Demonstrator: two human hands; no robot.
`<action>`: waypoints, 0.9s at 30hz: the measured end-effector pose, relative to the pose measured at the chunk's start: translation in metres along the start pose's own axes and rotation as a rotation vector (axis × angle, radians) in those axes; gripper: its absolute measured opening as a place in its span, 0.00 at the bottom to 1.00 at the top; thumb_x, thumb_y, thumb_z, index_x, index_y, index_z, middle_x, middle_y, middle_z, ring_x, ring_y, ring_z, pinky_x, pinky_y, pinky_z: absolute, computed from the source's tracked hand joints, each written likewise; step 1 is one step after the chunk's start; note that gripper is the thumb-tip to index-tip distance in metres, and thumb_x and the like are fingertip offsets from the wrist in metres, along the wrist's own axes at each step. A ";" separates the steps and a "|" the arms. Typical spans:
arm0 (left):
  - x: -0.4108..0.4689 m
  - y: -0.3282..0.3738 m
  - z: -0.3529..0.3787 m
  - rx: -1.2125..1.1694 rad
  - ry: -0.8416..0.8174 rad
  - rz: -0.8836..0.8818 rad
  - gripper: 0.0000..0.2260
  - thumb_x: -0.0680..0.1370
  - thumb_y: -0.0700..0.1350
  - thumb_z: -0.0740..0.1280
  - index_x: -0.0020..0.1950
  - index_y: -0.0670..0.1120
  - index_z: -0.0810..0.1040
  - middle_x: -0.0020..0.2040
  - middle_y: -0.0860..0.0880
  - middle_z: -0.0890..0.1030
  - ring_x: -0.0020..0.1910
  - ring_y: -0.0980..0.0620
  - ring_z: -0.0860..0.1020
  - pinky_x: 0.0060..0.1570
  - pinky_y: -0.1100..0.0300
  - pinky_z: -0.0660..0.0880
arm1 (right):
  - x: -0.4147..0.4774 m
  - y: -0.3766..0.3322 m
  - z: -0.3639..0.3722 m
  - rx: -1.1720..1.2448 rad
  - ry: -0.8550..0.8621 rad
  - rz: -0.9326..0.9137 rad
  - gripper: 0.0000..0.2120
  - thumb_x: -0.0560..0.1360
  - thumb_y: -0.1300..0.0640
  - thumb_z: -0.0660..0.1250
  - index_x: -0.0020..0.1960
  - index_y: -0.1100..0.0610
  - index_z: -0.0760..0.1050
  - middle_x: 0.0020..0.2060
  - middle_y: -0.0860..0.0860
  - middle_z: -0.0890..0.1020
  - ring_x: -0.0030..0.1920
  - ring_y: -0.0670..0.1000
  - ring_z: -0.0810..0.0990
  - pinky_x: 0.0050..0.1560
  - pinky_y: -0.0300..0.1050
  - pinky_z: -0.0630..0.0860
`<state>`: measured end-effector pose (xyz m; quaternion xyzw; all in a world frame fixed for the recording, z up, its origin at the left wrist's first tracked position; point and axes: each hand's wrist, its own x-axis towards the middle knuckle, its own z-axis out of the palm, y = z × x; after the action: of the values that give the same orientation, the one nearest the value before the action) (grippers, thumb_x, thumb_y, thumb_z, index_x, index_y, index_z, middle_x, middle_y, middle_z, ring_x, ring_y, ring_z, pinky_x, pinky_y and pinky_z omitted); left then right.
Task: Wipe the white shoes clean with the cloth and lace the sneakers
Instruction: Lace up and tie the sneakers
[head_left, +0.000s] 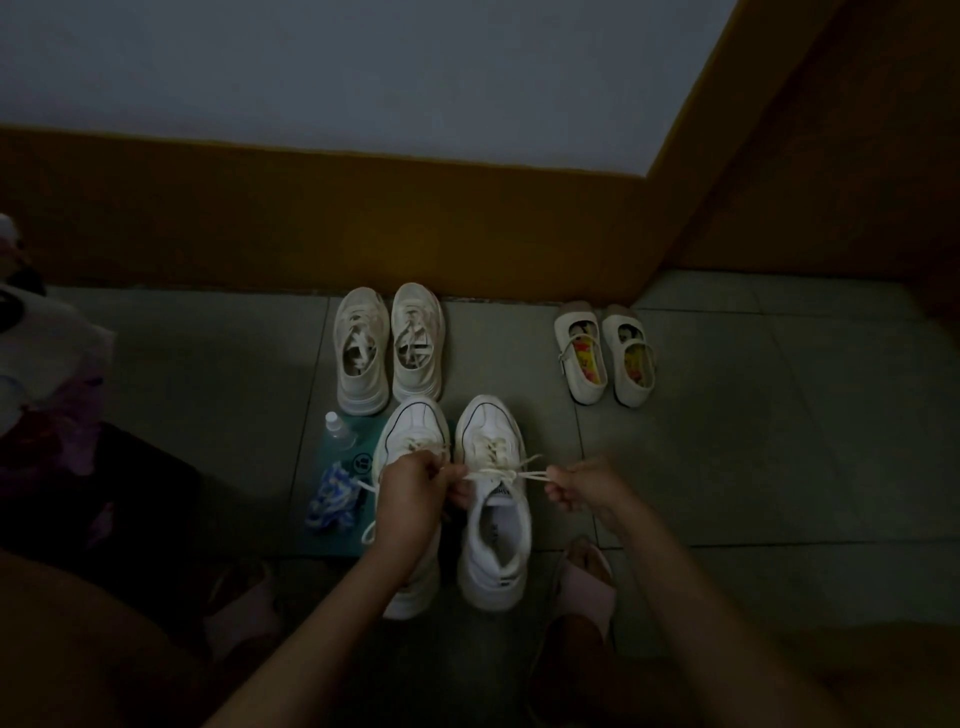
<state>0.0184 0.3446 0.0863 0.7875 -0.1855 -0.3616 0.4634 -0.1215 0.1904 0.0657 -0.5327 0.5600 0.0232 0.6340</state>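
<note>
Two white sneakers stand side by side on the tiled floor in front of me, toes pointing away. My left hand covers the middle of the left sneaker and pinches one end of the right sneaker's lace. My right hand pinches a loop of the same lace, stretched sideways across the right sneaker. A crumpled blue-and-white cloth lies on the floor left of the left sneaker.
A second pair of white sneakers stands farther back near the wall. Small white strap shoes sit at the right. A clear bottle rests on a teal mat. My feet in pink slippers flank the shoes.
</note>
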 end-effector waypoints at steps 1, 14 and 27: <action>0.000 0.000 0.000 -0.030 0.000 -0.014 0.07 0.77 0.40 0.65 0.41 0.39 0.78 0.32 0.46 0.82 0.28 0.56 0.80 0.24 0.69 0.71 | 0.001 0.000 0.001 0.031 0.007 0.021 0.13 0.78 0.64 0.60 0.35 0.63 0.72 0.30 0.56 0.74 0.20 0.43 0.74 0.23 0.32 0.70; -0.008 -0.001 -0.007 -0.159 -0.026 -0.055 0.05 0.77 0.40 0.65 0.45 0.38 0.77 0.34 0.44 0.81 0.29 0.52 0.80 0.25 0.68 0.72 | -0.007 -0.009 0.006 0.124 -0.114 -0.120 0.05 0.75 0.66 0.65 0.42 0.63 0.78 0.30 0.55 0.74 0.28 0.46 0.72 0.28 0.33 0.71; -0.010 0.002 -0.009 -0.208 -0.039 -0.078 0.06 0.77 0.36 0.63 0.44 0.35 0.76 0.31 0.43 0.78 0.23 0.58 0.77 0.23 0.68 0.72 | 0.015 0.002 0.016 -0.006 0.210 -0.044 0.10 0.77 0.65 0.63 0.38 0.67 0.75 0.28 0.55 0.76 0.17 0.41 0.73 0.18 0.32 0.67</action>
<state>0.0186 0.3553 0.0947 0.7344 -0.1253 -0.4120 0.5246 -0.1066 0.1942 0.0504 -0.5464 0.6115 -0.0450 0.5705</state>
